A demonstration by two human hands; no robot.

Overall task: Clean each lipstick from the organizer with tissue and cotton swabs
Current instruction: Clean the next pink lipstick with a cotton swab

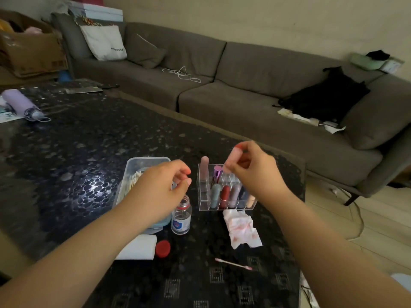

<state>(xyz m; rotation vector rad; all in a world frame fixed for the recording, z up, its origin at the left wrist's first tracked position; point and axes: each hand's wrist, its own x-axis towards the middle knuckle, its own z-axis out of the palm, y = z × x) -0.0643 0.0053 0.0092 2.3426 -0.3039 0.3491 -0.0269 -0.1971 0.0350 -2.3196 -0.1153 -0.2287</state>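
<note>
Now | right grip [251, 167] pinching pink lipstick [231, 161] above organizer [222, 192] | left grip [164, 187] loosely curled, holding nothing

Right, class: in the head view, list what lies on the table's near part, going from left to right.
Folded white tissue → red cap → clear bottle → used cotton swab → stained tissue.
</note>
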